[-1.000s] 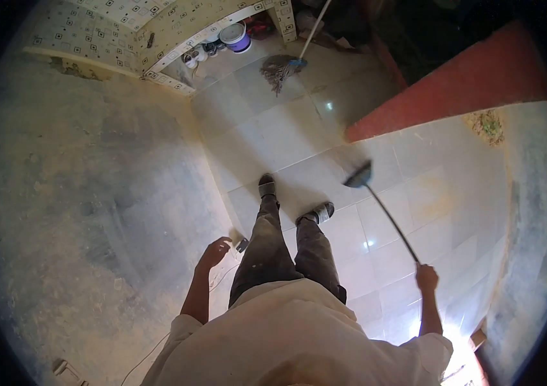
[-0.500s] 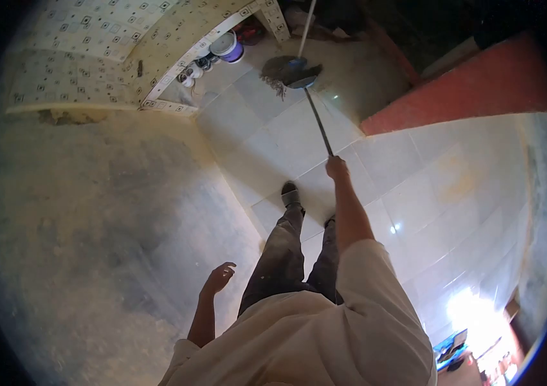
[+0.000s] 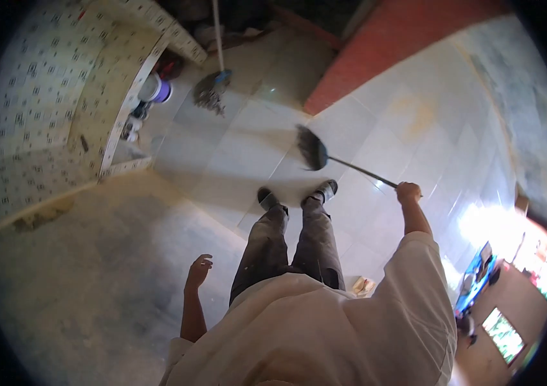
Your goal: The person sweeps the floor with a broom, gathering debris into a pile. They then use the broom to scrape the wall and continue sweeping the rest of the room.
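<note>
A broom with dark bristles [image 3: 312, 148] is just above the tiled floor or on it, ahead of my feet; which one I cannot tell. My right hand [image 3: 409, 192] is closed round the far end of its thin handle. My left hand [image 3: 200, 270] hangs at my side over the grey surface, holding nothing, its fingers loosely apart. Farther ahead, a mop [image 3: 211, 92] with grey strands and a pale upright handle rests on the tiles.
A red wall edge [image 3: 363, 61] juts in ahead. A patterned tiled structure [image 3: 35, 109] stands at the left, with a white and purple bucket [image 3: 155, 89] and small containers in its recess. Bright openings show at the lower right.
The broom has swung right and back towards me with my right hand, away from beside the mop. The view has turned, and both my feet now show. My left hand still hangs empty.
</note>
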The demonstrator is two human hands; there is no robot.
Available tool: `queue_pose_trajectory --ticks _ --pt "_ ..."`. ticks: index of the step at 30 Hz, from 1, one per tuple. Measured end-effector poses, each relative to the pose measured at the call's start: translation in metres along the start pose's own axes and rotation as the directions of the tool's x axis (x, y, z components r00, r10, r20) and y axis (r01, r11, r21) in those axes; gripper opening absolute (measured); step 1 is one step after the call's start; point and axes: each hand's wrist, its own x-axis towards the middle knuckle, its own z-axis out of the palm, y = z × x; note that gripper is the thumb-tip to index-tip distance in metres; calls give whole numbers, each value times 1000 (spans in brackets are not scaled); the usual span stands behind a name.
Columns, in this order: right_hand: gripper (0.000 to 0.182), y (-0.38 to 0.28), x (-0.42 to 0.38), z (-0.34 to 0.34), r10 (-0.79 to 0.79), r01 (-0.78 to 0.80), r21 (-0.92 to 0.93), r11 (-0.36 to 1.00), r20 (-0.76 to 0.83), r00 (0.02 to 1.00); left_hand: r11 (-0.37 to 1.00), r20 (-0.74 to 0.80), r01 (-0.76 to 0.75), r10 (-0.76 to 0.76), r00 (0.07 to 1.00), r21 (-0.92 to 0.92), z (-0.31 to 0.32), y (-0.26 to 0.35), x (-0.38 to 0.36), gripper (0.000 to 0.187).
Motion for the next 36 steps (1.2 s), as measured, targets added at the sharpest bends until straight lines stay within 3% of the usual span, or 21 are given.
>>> queue_pose_trajectory --ticks 4,6,8,10,12,13,14,15,16,17,18,22,24,27,28,33,36 --pt "20 51 -21 22 227 -240 98 966 130 965 992 58 -74 68 996 101 -7 27 28 29" --pt "18 62 -13 64 348 -371 272 888 128 929 983 98 -119 106 990 142 -2 49 40 29" --pt "24 70 -25 97 376 -398 387 832 135 917 966 142 -185 161 977 179 3 76 47 27" --pt "35 75 -59 136 437 -381 675 632 96 895 959 169 -201 168 971 198 15 106 54 27" --pt "47 64 -85 207 473 -406 805 434 180 863 947 205 -238 194 959 217 29 143 65 27" --pt "51 49 -95 257 450 -361 844 397 164 878 932 239 -256 195 951 258 37 160 71 27" --pt "52 36 -120 273 384 -383 867 320 251 889 915 272 -274 194 943 296 47 178 76 28" --pt "50 25 -162 264 326 -338 878 340 227 918 908 296 -288 198 934 303 56 191 86 28" --pt "50 -5 -179 312 320 -308 905 294 211 924 896 311 -309 209 927 319 67 209 90 28" --pt "53 -21 -215 311 290 -320 908 270 240 926 874 346 -322 195 918 364 77 230 98 28" --pt "53 -24 -247 281 282 -436 892 117 391 876 849 377 -336 178 909 407 89 252 106 29" --pt "50 -78 -296 285 95 -512 859 -9 510 855 754 459 -452 225 859 477 136 341 120 30" --pt "49 -95 -283 277 65 -528 849 -39 529 846 654 539 -565 273 797 503 157 381 133 30" --pt "49 -112 -213 265 34 -497 867 -31 498 866 567 554 -600 279 785 564 186 461 115 28" --pt "50 -108 -188 251 58 -496 865 -82 501 864 533 570 -622 285 771 574 193 485 110 26" --pt "46 -49 -8 181 151 -383 909 -165 407 901 490 630 -691 316 709 531 217 575 123 24" --pt "44 47 98 93 190 -384 903 -190 418 888 380 672 -744 329 663 549 236 637 144 24"
